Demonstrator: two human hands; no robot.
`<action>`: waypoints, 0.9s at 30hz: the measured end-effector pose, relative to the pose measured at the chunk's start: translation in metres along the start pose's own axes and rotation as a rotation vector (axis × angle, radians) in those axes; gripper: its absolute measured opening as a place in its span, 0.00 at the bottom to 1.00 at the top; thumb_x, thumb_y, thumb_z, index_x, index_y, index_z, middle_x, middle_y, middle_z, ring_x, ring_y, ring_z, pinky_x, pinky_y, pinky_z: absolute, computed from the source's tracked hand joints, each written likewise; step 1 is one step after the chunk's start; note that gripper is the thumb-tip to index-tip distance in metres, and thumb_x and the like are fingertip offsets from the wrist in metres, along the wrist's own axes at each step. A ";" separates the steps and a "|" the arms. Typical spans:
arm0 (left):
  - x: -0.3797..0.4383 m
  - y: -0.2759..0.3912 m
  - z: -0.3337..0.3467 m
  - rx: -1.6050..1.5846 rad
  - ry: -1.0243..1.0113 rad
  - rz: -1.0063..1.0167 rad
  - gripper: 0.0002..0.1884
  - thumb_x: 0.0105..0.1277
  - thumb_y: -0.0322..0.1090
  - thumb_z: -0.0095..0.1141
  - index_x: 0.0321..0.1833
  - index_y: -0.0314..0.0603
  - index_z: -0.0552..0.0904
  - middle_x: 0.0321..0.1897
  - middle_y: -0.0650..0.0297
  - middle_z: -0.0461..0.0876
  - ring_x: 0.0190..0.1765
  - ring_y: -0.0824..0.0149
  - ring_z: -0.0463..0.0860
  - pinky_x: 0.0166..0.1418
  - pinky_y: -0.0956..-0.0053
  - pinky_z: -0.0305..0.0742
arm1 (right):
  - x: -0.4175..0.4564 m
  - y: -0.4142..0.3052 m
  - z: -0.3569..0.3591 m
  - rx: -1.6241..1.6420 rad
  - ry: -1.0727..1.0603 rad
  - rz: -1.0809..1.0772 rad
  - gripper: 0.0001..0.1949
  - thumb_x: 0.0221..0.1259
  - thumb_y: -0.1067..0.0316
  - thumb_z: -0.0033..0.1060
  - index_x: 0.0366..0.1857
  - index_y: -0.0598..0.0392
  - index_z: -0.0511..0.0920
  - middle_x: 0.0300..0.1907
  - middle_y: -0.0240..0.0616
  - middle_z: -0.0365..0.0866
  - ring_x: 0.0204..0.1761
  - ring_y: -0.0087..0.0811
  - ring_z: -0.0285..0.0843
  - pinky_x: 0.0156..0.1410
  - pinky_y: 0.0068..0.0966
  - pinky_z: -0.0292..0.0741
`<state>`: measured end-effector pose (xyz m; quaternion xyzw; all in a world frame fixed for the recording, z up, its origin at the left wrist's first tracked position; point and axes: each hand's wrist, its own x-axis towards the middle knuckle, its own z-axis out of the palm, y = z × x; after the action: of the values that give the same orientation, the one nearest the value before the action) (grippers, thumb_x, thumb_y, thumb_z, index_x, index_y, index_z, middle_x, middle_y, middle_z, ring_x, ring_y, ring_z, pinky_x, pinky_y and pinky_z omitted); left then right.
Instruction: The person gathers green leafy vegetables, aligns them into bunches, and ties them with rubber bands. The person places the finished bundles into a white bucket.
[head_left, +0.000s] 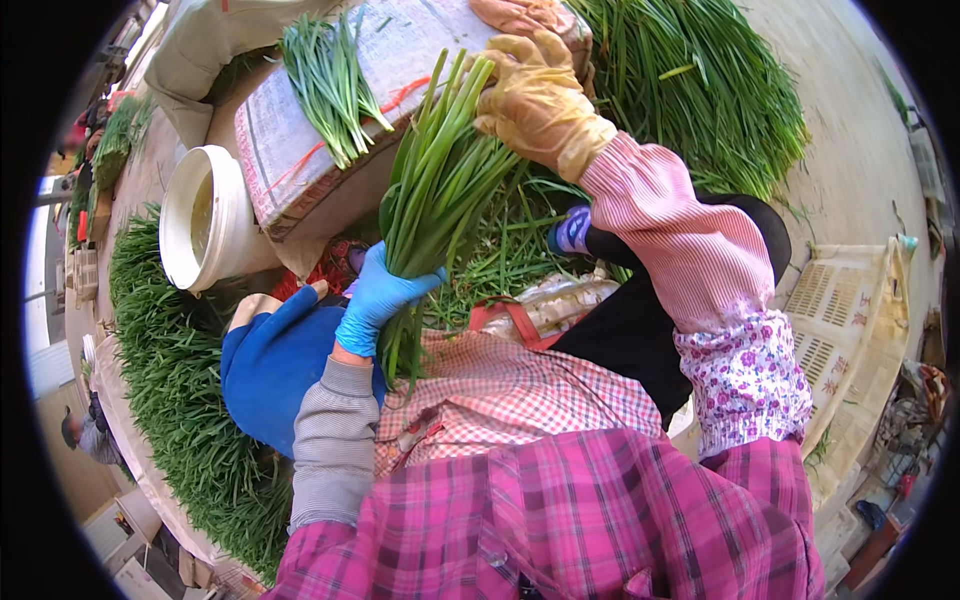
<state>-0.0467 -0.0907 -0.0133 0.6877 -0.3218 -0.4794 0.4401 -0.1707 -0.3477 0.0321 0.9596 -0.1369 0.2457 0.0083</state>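
My left hand (386, 292), in a blue disposable glove, is closed around a thick bunch of green leafy stalks (442, 180) that look like garlic chives. Their pale cut ends point up and away from me, while the leaf tips hang below my fist. At the upper right side of the bunch is my right hand (536, 101), in a loose yellowish glove with the fingers bent. Whether it pinches a stalk is hidden. A smaller bunch of chives (330, 86) lies beyond them on a sack-covered block (315, 176), near a red tie (409, 91).
A white bucket (214, 225) stands left of the block. Chives are heaped at the left (187, 397) and the upper right (690, 90). Loose leaves (491, 262) litter the ground by my feet. A flattened printed sack (832, 330) lies at right. Another person (97, 431) is at the far left.
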 end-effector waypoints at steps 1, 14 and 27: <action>0.000 0.002 0.001 0.032 0.005 0.011 0.19 0.52 0.29 0.70 0.47 0.34 0.81 0.33 0.65 0.84 0.28 0.77 0.80 0.30 0.81 0.75 | 0.000 0.002 0.004 -0.051 0.008 -0.019 0.15 0.52 0.53 0.64 0.43 0.40 0.85 0.59 0.25 0.74 0.68 0.35 0.60 0.71 0.47 0.47; -0.008 0.008 -0.033 -0.317 0.202 0.160 0.19 0.55 0.22 0.66 0.51 0.32 0.80 0.36 0.59 0.86 0.25 0.75 0.80 0.24 0.83 0.75 | -0.033 0.008 0.036 0.263 -0.924 0.096 0.43 0.41 0.46 0.74 0.64 0.55 0.69 0.63 0.47 0.69 0.63 0.50 0.67 0.65 0.43 0.69; 0.004 -0.006 0.004 -0.311 0.029 0.256 0.52 0.50 0.30 0.71 0.75 0.39 0.51 0.65 0.53 0.69 0.59 0.55 0.78 0.60 0.64 0.76 | -0.031 -0.091 0.036 2.155 -0.405 0.794 0.24 0.48 0.81 0.68 0.53 0.57 0.76 0.47 0.38 0.83 0.48 0.33 0.82 0.52 0.32 0.81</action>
<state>-0.0488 -0.0933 -0.0206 0.5719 -0.3222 -0.4535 0.6029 -0.1560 -0.2553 -0.0095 0.3813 -0.1467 0.0623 -0.9106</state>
